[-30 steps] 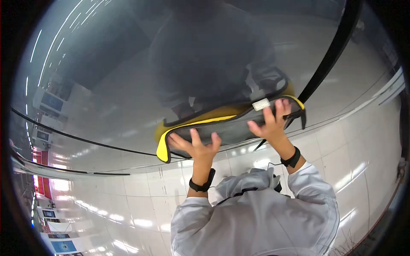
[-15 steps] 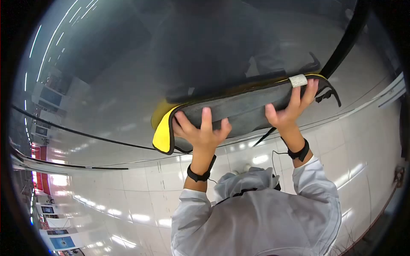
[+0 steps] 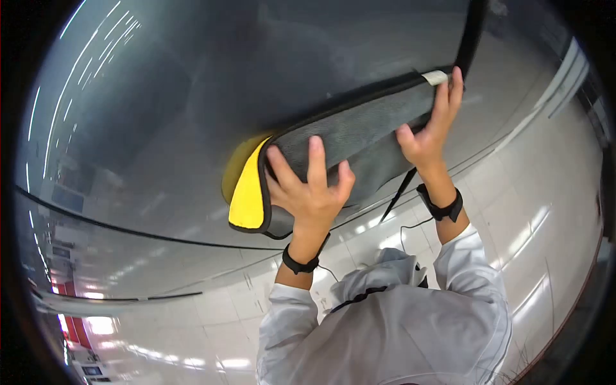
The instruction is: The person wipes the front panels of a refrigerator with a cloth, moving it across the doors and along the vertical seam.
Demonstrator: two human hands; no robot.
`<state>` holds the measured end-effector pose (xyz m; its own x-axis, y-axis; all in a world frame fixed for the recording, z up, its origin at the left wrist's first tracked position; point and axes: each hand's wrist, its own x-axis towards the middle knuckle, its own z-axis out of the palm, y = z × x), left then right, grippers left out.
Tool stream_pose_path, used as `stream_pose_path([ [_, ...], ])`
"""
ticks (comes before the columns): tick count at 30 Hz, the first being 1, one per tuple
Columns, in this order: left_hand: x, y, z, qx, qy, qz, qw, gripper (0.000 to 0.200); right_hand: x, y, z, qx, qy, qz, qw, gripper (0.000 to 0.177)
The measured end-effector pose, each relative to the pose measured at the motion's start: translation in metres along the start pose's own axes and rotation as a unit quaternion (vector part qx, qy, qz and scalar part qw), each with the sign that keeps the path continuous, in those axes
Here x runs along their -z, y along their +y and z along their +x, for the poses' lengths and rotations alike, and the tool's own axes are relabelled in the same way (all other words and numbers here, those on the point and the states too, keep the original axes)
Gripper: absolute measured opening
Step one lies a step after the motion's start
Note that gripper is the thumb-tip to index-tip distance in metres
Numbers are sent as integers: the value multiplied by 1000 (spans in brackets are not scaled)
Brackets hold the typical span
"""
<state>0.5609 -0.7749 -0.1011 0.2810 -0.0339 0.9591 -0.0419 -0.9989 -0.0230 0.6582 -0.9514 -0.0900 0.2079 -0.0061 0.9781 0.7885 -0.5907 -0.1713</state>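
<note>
A grey microfibre cloth (image 3: 369, 125) with black edging and a yellow underside lies folded against a dark glossy panel (image 3: 192, 83). My left hand (image 3: 311, 189) holds the cloth near its left end, fingers spread over the grey side, beside a turned-back yellow corner (image 3: 250, 196). Toward the other end, my right hand (image 3: 427, 138) grips it with the thumb apart and two fingers reaching up by a small white label (image 3: 435, 77). The underside against the panel is mostly hidden.
A dark vertical strip (image 3: 471, 32) borders the panel at upper right. A thin black seam (image 3: 128, 228) crosses its lower left. Below lies a shiny tiled floor (image 3: 212, 327). A thin cable (image 3: 414, 225) runs from my right wristband (image 3: 443, 204).
The cloth's right end and my right hand are higher in view, so the cloth slants more steeply. My left hand is slightly higher too. The camera view has shifted.
</note>
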Motion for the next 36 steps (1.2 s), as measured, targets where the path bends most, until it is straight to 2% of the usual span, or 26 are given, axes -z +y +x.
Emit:
stream_pose_path([
  [2,-1,1,3,5,-4,0,1000,60,1,-3,9,-7,7,-9,1000,82],
  [5,-1,6,10,2,10,25,1000,57,0,-1,17,-27,-4,50,998,85],
  [11,-16,27,1,0,18,43,999,56,8,22,-7,-61,-23,87,994,89],
  [13,-7,9,5,-7,30,60,998,54,-1,9,-9,-83,-32,118,989,92],
  [14,-7,9,2,-10,31,80,996,52,-4,13,-18,-123,-41,180,975,91],
  [16,-10,11,-2,-18,26,81,996,52,-6,15,-32,-176,-58,217,958,88],
  [18,-10,9,-15,-25,16,78,996,51,-6,12,-45,-171,-61,223,958,83],
  [19,-13,10,-25,-31,6,81,996,51,-7,12,-60,-227,-86,244,939,77],
  [20,-16,13,-35,-37,-3,84,996,50,-5,13,-70,-244,-88,280,924,73],
  [23,-25,21,-69,-28,-24,88,995,50,-5,21,-114,-264,-111,295,912,69],
  [25,-30,22,-91,-23,-41,92,995,52,-1,25,-132,-293,-164,304,892,67],
  [29,-33,25,-106,-1,-62,88,994,56,3,24,-135,-304,-193,325,875,64],
  [32,-29,28,-94,2,-74,115,991,59,2,25,-120,-290,-191,329,878,64],
  [36,-21,27,-57,-12,-77,87,993,66,5,24,-73,-254,-188,335,888,67],
])
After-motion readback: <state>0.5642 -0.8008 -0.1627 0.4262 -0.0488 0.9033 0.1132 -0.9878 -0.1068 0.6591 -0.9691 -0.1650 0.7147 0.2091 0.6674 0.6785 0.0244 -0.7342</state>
